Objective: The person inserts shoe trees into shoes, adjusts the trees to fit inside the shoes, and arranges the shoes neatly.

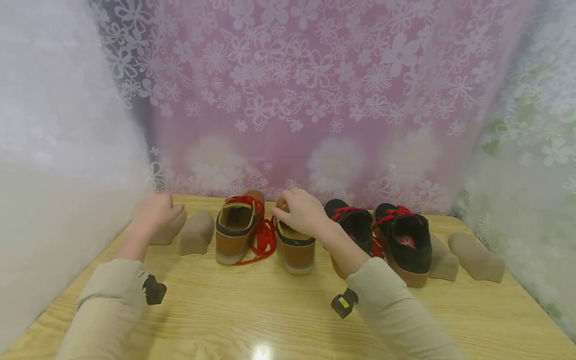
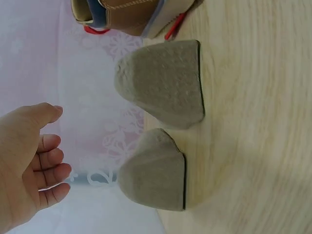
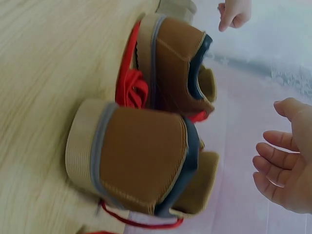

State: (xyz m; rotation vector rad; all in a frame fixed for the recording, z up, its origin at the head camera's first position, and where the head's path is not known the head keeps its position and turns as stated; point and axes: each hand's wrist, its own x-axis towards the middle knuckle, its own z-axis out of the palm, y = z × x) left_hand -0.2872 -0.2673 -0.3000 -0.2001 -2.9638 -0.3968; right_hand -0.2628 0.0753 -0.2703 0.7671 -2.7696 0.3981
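Observation:
My left hand (image 1: 155,212) hovers over two grey-beige moulded shoe inserts, one of them partly behind it; the other insert (image 1: 197,232) stands beside a brown shoe. In the left wrist view its fingers (image 2: 52,171) curl loosely around nothing. A tan-brown shoe (image 1: 232,245) with red laces has its heel towards me. Over the second brown shoe (image 1: 299,255) is my right hand (image 1: 302,212), which hides part of its top. The right wrist view shows a gap between this shoe's heel (image 3: 141,156) and the relaxed fingers (image 3: 273,163), which hold nothing.
Two black shoes with red laces, a nearer-middle one (image 1: 355,225) and a right one (image 1: 409,250), stand to the right. Beyond them lie another insert (image 1: 443,260) and a far-right insert (image 1: 477,257). A flowered curtain (image 1: 288,100) hangs behind the wooden table (image 1: 216,310).

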